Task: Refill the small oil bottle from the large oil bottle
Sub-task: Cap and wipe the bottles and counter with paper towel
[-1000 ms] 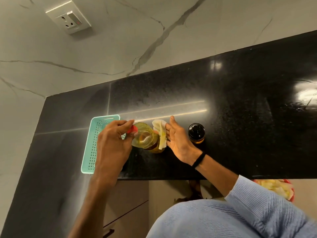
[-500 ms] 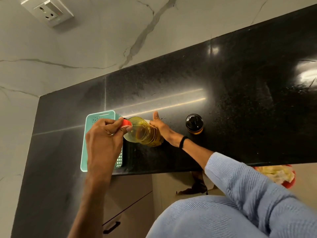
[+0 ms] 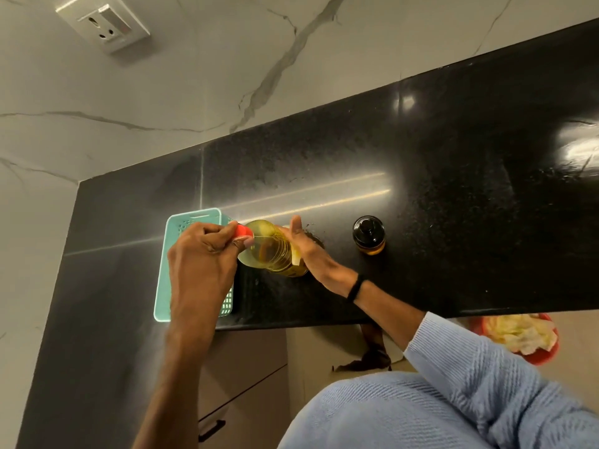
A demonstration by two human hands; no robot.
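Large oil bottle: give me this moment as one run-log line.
pour: not started | left hand: pinches red cap | right hand: against large oil bottle side | small oil bottle: capped, apart on counter

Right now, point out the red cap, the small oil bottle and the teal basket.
red cap (image 3: 243, 231): head view, its exposed side.
small oil bottle (image 3: 368, 232): head view, its black lid.
teal basket (image 3: 194, 216): head view, its far rim.

Counter (image 3: 453, 222) lies open far and right; small bottle (image 3: 369, 234) stands clear of big bottle (image 3: 272, 251), basket (image 3: 163, 280) crowds its left, perhaps touching.
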